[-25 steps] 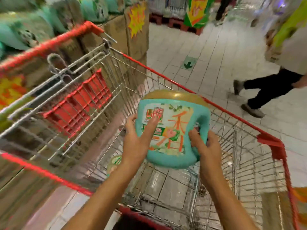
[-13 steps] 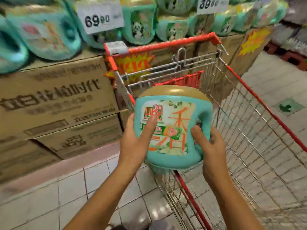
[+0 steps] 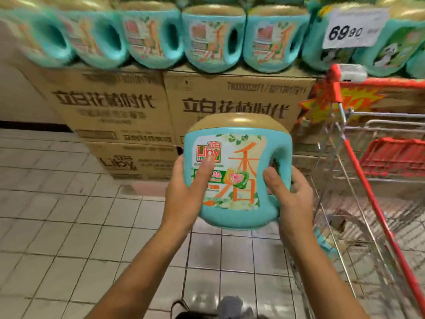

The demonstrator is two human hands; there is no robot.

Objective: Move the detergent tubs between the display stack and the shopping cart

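I hold a teal detergent tub (image 3: 239, 178) with a gold lid and a Liby label upright in front of me, over the tiled floor. My left hand (image 3: 186, 192) grips its left side, thumb across the label. My right hand (image 3: 292, 196) grips its right side at the handle. A row of the same teal tubs (image 3: 213, 38) lies on the display stack of brown cartons (image 3: 230, 102) straight ahead. The red wire shopping cart (image 3: 368, 203) stands to the right of the held tub; another teal tub (image 3: 324, 242) shows low through its wires.
A white price tag reading 69.90 (image 3: 355, 27) hangs at the upper right among the tubs. Yellow and red promo signs (image 3: 338, 104) sit behind the cart. White tiled floor (image 3: 69, 226) spreads to the left and below. A shoe tip (image 3: 232, 307) shows at the bottom edge.
The view swung left from the cart toward the display stack. The tub in both hands came out from above the cart basket and now hangs over the floor facing the cartons.
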